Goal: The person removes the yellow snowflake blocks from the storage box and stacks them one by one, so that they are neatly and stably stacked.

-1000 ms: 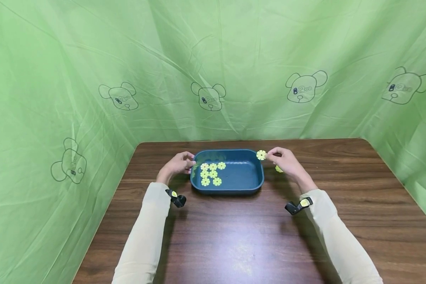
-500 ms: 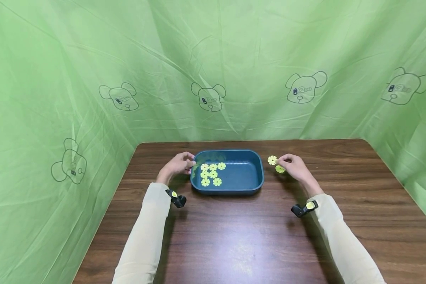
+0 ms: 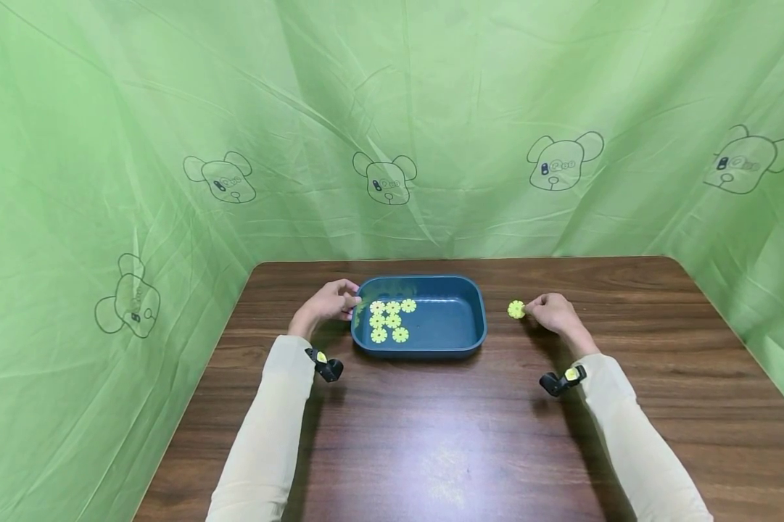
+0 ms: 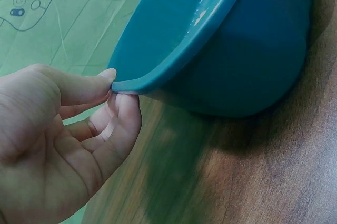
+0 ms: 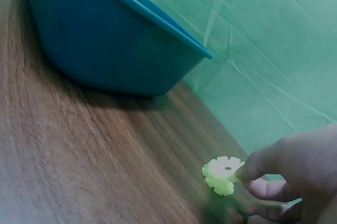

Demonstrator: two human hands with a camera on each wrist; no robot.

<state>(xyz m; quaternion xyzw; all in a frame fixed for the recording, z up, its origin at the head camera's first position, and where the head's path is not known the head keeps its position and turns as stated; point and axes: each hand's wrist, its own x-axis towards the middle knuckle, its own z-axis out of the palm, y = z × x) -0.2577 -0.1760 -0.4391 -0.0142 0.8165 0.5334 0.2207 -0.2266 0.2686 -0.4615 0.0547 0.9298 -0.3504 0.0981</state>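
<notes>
At its left end, the blue plastic basin is held by my left hand. Thumb and fingers pinch the basin's rim in the left wrist view. Right of the basin, my right hand pinches the edge of a yellow-green notched flower disc. In the right wrist view this pinched disc overlaps a second flower disc low over the table. Several like flower discs lie flat in rows in the left half of the basin.
The brown wood-grain table carries the basin, its back edge running just behind it. A green cloth with printed bear heads hangs behind and at both sides. Black cameras are strapped to both wrists.
My right hand has moved right and down from the basin's right rim, carrying the pinched disc over the one on the table. My left hand and the basin stay where they were.
</notes>
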